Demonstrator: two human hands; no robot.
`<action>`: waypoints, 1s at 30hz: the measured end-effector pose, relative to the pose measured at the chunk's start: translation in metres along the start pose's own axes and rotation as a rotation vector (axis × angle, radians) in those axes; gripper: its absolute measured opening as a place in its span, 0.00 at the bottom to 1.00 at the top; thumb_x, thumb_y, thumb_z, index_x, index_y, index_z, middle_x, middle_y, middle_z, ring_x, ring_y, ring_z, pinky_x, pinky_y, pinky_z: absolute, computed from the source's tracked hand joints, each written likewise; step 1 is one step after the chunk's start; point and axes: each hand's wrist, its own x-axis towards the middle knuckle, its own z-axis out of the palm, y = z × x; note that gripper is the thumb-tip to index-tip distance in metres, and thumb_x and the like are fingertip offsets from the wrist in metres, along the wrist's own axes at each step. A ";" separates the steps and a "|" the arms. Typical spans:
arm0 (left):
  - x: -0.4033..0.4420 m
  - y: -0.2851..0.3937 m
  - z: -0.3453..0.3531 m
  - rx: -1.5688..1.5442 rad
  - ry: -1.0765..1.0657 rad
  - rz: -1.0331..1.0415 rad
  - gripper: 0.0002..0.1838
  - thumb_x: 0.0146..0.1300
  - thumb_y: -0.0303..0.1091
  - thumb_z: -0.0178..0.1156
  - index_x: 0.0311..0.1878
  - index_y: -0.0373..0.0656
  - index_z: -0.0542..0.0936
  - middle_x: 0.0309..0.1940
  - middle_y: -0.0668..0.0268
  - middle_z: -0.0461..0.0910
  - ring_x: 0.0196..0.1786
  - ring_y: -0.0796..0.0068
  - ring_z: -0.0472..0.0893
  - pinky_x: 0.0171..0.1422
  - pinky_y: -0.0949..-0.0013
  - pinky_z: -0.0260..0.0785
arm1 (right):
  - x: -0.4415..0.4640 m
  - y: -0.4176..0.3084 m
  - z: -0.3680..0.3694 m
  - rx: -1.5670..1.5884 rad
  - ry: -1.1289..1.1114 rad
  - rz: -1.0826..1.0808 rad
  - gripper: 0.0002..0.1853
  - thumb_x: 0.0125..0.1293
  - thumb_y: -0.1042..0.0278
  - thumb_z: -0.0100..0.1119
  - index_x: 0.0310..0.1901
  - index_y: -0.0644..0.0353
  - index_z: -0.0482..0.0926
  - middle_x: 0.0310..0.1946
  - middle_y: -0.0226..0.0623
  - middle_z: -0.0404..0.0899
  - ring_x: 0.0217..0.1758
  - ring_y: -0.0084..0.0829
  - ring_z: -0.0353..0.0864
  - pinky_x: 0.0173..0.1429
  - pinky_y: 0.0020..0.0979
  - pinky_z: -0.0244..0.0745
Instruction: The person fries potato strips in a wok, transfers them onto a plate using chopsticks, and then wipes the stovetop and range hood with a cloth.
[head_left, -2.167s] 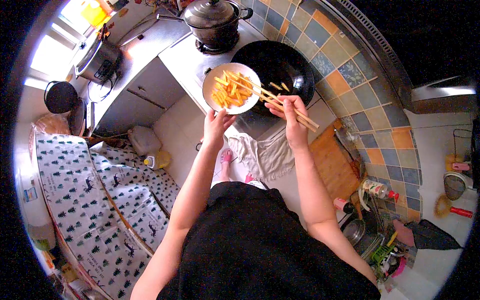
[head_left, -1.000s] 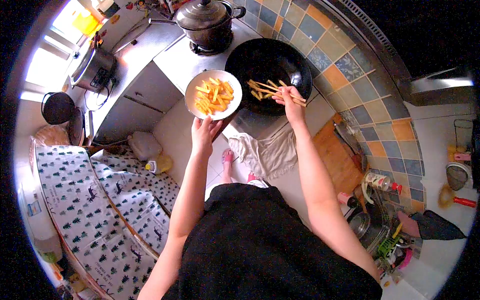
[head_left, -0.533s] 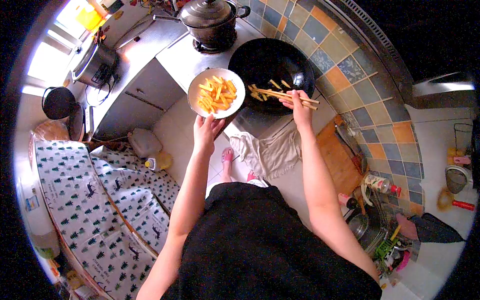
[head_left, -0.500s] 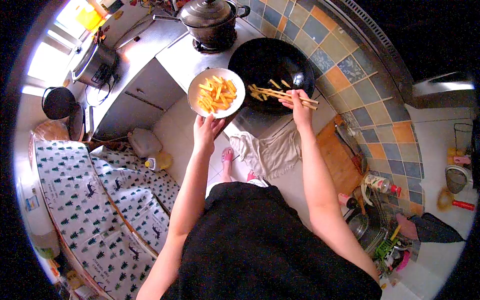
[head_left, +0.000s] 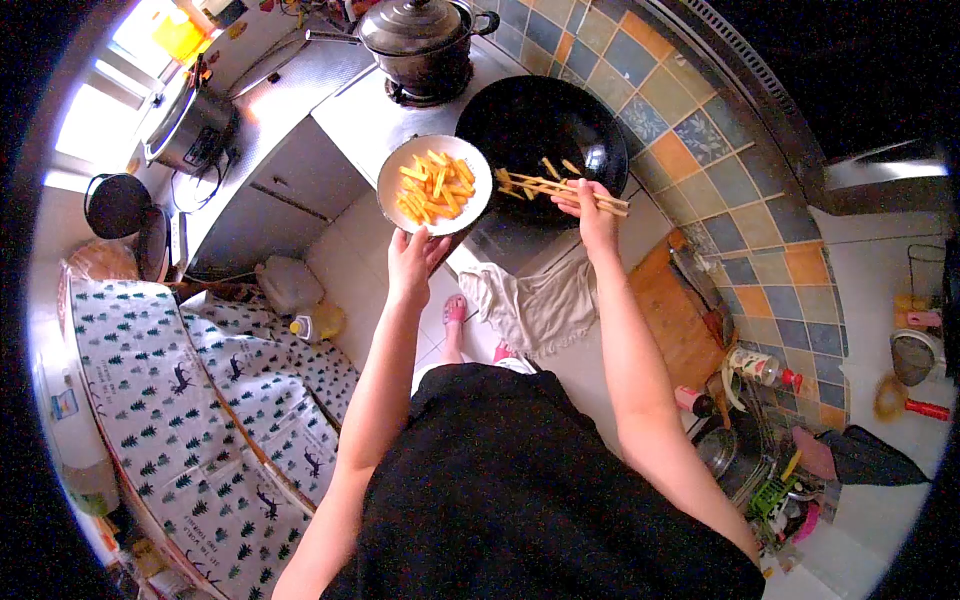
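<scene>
My left hand (head_left: 411, 262) is closed on the near rim of a white bowl (head_left: 397, 166), holding it just left of the wok. Yellow French fries (head_left: 437, 188) are heaped in the bowl. My right hand (head_left: 590, 208) grips a pair of wooden chopsticks (head_left: 545, 187), whose tips reach over the left side of the black wok (head_left: 530, 120). At the tips, a few fries (head_left: 507, 184) appear pinched or touched; I cannot tell which. A couple more fries (head_left: 560, 167) lie in the wok to the right of them.
A lidded pot (head_left: 420, 60) stands on the burner behind. A beige cloth (head_left: 530, 300) hangs below the wok. To the right are a wooden board (head_left: 668, 300) and a bottle (head_left: 760, 367). A rice cooker (head_left: 190, 125) sits on the left counter, near a patterned cover (head_left: 150, 370).
My right hand and the chopsticks have shifted slightly left, toward the bowl. The fries at the chopstick tips moved a little. The bowl has barely moved.
</scene>
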 end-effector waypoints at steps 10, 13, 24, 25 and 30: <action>0.003 0.002 0.003 -0.023 0.000 -0.007 0.14 0.65 0.28 0.47 0.54 0.37 0.64 0.44 0.59 0.73 0.42 0.72 0.77 0.49 0.71 0.76 | -0.009 -0.010 -0.008 0.260 0.095 0.314 0.19 0.69 0.60 0.46 0.43 0.73 0.73 0.39 0.53 0.78 0.41 0.41 0.82 0.43 0.29 0.81; 0.004 0.003 0.005 0.007 0.020 -0.001 0.14 0.65 0.27 0.47 0.54 0.38 0.64 0.43 0.59 0.73 0.42 0.72 0.77 0.49 0.71 0.76 | -0.008 -0.010 -0.012 0.262 0.048 0.301 0.19 0.69 0.60 0.45 0.43 0.73 0.73 0.39 0.53 0.78 0.41 0.41 0.82 0.43 0.29 0.81; 0.003 0.002 0.009 -0.006 0.043 0.016 0.14 0.65 0.27 0.46 0.53 0.37 0.63 0.45 0.58 0.72 0.43 0.71 0.77 0.49 0.70 0.76 | -0.010 -0.011 -0.010 0.215 0.014 0.238 0.19 0.70 0.60 0.43 0.44 0.72 0.72 0.39 0.52 0.78 0.41 0.39 0.82 0.43 0.28 0.81; 0.003 0.003 0.009 -0.005 0.043 0.015 0.14 0.65 0.27 0.46 0.53 0.37 0.63 0.45 0.58 0.72 0.43 0.71 0.77 0.49 0.70 0.76 | -0.010 -0.012 -0.010 0.218 0.015 0.241 0.19 0.70 0.61 0.43 0.44 0.72 0.72 0.39 0.52 0.78 0.41 0.39 0.82 0.43 0.28 0.81; 0.002 0.003 0.006 0.002 0.069 0.019 0.14 0.65 0.28 0.47 0.53 0.37 0.64 0.44 0.58 0.72 0.43 0.71 0.77 0.49 0.71 0.76 | -0.012 -0.021 -0.012 0.215 0.093 0.212 0.18 0.70 0.60 0.42 0.44 0.72 0.72 0.40 0.52 0.78 0.42 0.38 0.82 0.44 0.27 0.80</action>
